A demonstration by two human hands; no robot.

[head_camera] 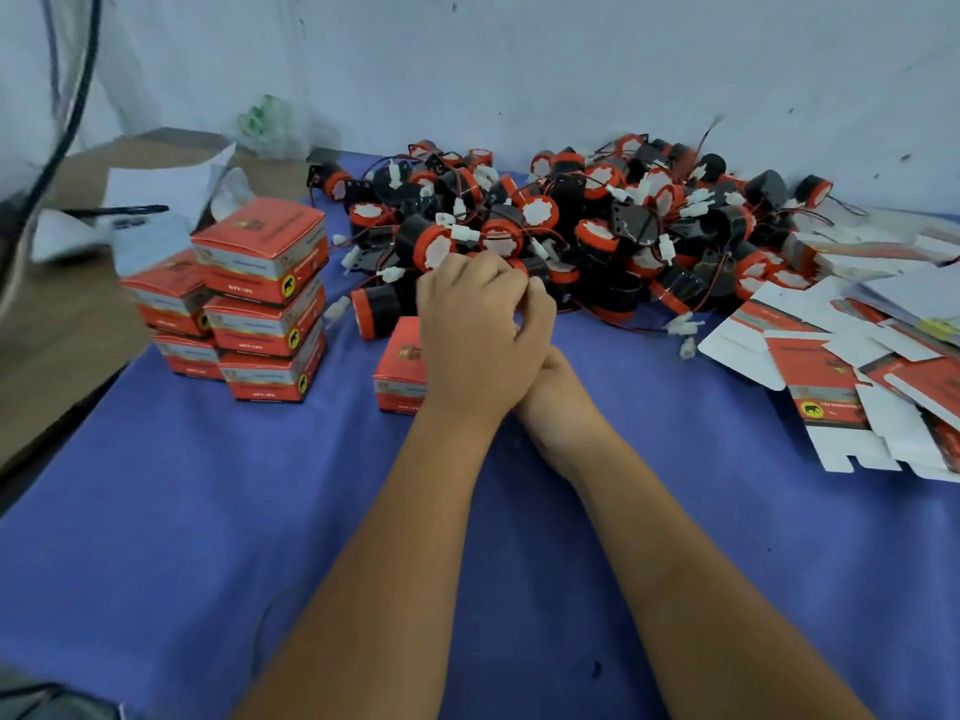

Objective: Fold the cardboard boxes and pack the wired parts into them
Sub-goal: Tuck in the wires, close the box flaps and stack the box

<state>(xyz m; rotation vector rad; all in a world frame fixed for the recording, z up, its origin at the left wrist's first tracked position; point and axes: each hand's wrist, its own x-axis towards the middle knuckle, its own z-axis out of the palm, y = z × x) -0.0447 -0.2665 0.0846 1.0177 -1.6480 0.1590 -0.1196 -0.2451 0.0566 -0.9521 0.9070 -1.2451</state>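
Both forearms reach forward over the blue cloth-covered table point(208, 511). The left hand point(478, 335) lies knuckles-up, fingers curled at the near edge of the pile of black-and-red round wired parts point(597, 220); its grasp cannot be determined. The right hand point(550, 376) sits largely hidden beneath it, state undeterminable. A folded red cardboard box point(400, 366) stands just left of the hands.

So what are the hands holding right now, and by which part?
It cannot be told. The left hand covers the right hand, both curled at the near edge of the pile of black-and-red wired parts, hiding any grip.
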